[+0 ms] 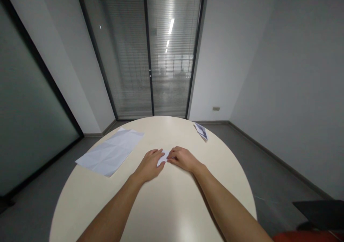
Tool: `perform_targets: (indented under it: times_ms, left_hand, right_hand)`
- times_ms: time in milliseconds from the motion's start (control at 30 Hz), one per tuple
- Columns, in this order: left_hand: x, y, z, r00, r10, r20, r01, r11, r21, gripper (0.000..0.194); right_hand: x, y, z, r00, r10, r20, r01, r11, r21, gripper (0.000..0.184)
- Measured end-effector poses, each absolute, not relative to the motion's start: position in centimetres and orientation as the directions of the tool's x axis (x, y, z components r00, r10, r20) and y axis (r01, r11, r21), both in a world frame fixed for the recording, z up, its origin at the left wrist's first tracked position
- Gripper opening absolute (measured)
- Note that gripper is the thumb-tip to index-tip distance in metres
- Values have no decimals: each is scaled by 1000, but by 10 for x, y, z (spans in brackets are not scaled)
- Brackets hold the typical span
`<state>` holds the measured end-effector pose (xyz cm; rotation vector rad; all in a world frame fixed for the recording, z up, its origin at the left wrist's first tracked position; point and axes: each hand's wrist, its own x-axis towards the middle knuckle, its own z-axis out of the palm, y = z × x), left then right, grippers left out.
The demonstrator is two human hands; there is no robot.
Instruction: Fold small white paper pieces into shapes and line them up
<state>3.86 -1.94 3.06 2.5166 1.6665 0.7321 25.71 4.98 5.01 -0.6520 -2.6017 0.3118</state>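
Observation:
A small piece of white paper [162, 157], apparently folded, lies on the round table between my hands. My left hand [152, 164] holds its left side, fingers along the far edge and thumb nearer to me, with paper showing between them. On the other side, my right hand [183, 159] has its fingers bent and pinched together at the paper's right end. That end is hidden under the fingertips, so the exact fold cannot be made out.
A large creased white sheet [111, 152] lies at the table's left. Near the far right edge stands a folded printed paper [201, 131]. The cream round table [166, 206] fills the front. A dark chair part [321, 211] shows at lower right.

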Motion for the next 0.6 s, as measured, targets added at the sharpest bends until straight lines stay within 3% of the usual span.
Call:
perform_targets:
  times_ms: [200, 367, 600]
  left_hand:
    - [39, -21, 35, 310, 885, 348, 868, -413, 277, 39]
    - [39, -22, 37, 348, 864, 364, 857, -451, 250, 38]
    - [39, -21, 33, 341, 868, 360, 857, -444, 260, 39]
  right_hand:
    - [254, 48, 54, -797, 477, 371, 400, 876, -269, 23]
    - [256, 48, 50, -780, 502, 374, 391, 858, -334, 18]
    - [261, 51, 43, -755, 543, 368, 410, 828, -382, 28]
